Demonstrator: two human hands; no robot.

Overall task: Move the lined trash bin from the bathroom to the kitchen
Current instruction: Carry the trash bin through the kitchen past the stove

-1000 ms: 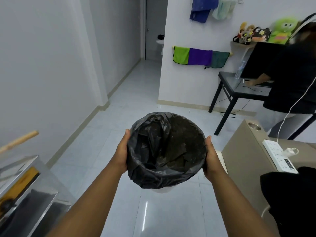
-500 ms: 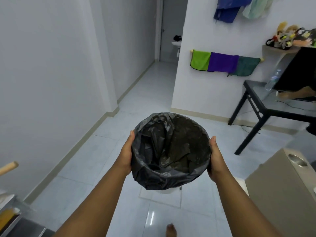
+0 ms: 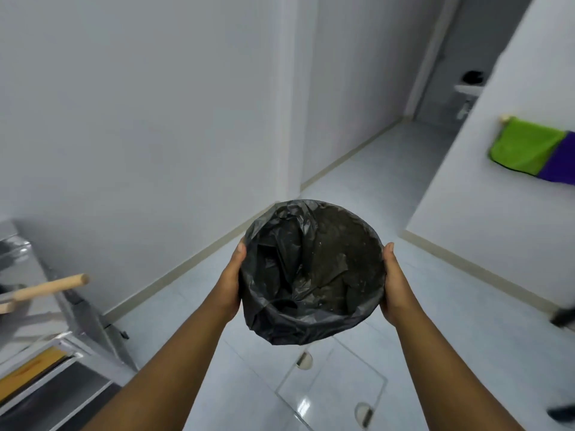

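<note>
Both hands grip the bin: our left hand [image 3: 231, 284] is pressed flat vs. the left side of the lined trash bin [image 3: 312, 270], our right hand [image 3: 393, 287] is clamped on the opposite side, thumbs up near the rim, fingers hidden behind. Bin is held upright at chest height over the tiled floor [image 3: 435, 321], well clear of it, black liner [image 3: 298, 262] folded over the rim and sagging inside; looks empty as far as we can tell. Vs. a sec ago the view has swung left: the desk, the person sitting there and the beige cabinet have dropped out of frame, only the green towel [image 3: 525, 147] and a bit of purple show at the right edge, and the steel rack [image 3: 46, 362] w/ the wooden handle [image 3: 46, 287] has come back in at the left. Grip looks unchanged throughout. We read that as us turning mid-carry, prob. toward the kitchen side, so transport is underway, not done. Bin not yet set down anywhere. Next up, we'd guess: keep walking, watch the rack corner on our left, then lower it to the floor.
</note>
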